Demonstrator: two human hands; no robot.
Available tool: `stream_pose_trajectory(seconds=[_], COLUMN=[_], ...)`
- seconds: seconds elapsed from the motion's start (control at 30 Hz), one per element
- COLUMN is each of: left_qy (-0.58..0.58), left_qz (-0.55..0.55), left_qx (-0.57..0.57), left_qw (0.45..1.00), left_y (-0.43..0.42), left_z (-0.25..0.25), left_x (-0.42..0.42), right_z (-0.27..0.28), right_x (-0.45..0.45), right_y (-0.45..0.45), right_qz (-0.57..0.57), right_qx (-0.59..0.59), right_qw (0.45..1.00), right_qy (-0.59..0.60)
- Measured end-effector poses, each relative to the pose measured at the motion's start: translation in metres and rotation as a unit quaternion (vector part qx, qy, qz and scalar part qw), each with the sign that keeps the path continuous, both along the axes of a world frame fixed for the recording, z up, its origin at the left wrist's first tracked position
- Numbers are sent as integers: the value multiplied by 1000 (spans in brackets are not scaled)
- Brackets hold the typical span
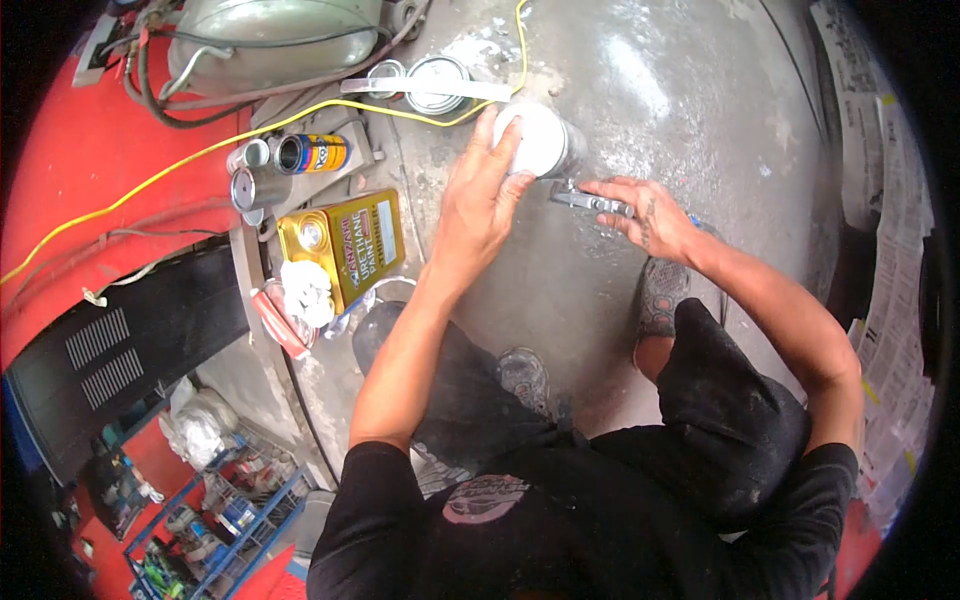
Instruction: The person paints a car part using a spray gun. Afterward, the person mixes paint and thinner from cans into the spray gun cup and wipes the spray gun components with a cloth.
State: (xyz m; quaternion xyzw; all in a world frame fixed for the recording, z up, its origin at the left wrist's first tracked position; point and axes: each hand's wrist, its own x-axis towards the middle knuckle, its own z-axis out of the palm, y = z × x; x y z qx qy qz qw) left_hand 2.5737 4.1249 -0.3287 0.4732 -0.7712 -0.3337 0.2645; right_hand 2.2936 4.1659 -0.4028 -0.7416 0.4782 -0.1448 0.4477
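Note:
My left hand [478, 205] has its fingers and thumb around the edge of a round cup with a white top [540, 142]. Just below the cup is the silver metal body of a spray gun [592, 202], gripped by the bent fingers of my right hand [640, 215]. The cup appears joined to the gun, though the joint is partly hidden. Beyond my left hand, a flat pale stick [480, 90] lies across an open round tin [437, 98].
On the left stand a gold thinner tin [370, 240], a blue-and-yellow can [325, 154], grey cans [265, 188] and a white crumpled cloth [305, 292]. A yellow hose [225, 140] crosses the floor near a metal tank [275, 50]. Newspaper [890, 250] hangs at right.

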Motion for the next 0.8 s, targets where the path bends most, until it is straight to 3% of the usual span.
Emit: stream_pose_trajectory(seconds=[0.13, 0.23, 0.33, 0.4, 0.5, 0.6, 0.7, 0.8], left_qy=[-52, -25, -92, -148, -208, -359, -347, -320], left_qz=[3, 9, 19, 88, 225, 371, 334, 321], left_qx=[-43, -49, -85, -114, -151, -172, -90, -93], left_qw=[998, 998, 992, 978, 940, 839, 872, 887], left_y=[3, 6, 15, 33, 60, 90, 105, 119], left_z=[-6, -19, -3, 32, 65, 74, 57, 12], left_x=[-2, 1, 10, 34, 93, 169, 215, 260], right_z=[5, 13, 10, 30, 25, 29, 25, 25], right_x=[4, 8, 13, 15, 7, 7, 6, 3], right_y=[1, 1, 3, 2, 2, 1, 1, -1], right_qz=[-7, -15, -8, -22, -12, -35, -35, -4], right_qx=[3, 17, -8, 64, 46, 100, 78, 80], right_qw=[1000, 1000, 999, 996, 998, 994, 996, 996], right_qy=[16, -19, -36, -52, -37, -16, -30, -46])
